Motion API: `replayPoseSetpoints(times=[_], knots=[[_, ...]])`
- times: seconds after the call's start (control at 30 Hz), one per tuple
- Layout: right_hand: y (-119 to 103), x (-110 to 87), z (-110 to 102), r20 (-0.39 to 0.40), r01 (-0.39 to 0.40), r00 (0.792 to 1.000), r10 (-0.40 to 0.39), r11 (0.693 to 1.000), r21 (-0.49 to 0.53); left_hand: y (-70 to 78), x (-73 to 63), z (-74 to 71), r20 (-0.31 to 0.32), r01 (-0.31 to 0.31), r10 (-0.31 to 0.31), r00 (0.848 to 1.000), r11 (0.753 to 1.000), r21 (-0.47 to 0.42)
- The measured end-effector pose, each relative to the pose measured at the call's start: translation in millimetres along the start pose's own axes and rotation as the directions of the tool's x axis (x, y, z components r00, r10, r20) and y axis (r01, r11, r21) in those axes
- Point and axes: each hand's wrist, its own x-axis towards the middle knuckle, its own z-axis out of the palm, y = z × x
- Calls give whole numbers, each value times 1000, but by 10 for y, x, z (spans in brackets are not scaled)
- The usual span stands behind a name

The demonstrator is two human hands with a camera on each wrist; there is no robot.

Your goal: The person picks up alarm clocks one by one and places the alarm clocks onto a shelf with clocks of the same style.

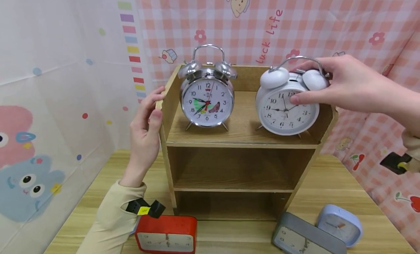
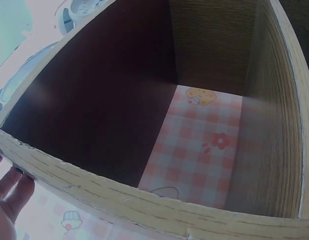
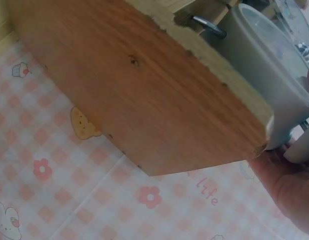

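Note:
A small wooden shelf unit (image 1: 241, 143) stands on the table. My left hand (image 1: 144, 137) grips the edge of its left side panel, thumb in front; in the left wrist view those fingers (image 2: 17, 195) show at the panel's edge. On the top board a silver twin-bell alarm clock (image 1: 207, 100) stands upright at the left. At the right, my right hand (image 1: 347, 84) holds a white twin-bell alarm clock (image 1: 285, 117), thumb on its face and the other fingers behind the bells. This clock leans slightly, its feet close over the board. In the right wrist view the white clock (image 3: 264, 70) appears beside the side panel (image 3: 139, 85).
A red rectangular clock (image 1: 166, 220) stands on the table (image 1: 229, 237) at the front left, near my left sleeve. At the front right are a grey rectangular clock (image 1: 306, 230) and a light blue clock (image 1: 341, 223). A checked cloth (image 1: 197, 13) hangs behind the shelf.

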Motion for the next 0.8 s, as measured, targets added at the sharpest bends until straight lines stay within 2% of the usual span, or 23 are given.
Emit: replayPoseSetpoints(times=[0.23,0.4,0.8], knots=[[40,71,-30,31,-40,999,41,999,-10,13,8,16,-2,4,-4,1000,1000,-10],[40,166,-24,67,-35,997,37,999,-26,26,-17,-14,-11,24,-24,1000,1000,-9],[77,269,-73,118,-27,993,29,999,-21,-14,-9,1,1,21,-21,1000,1000,-13]])
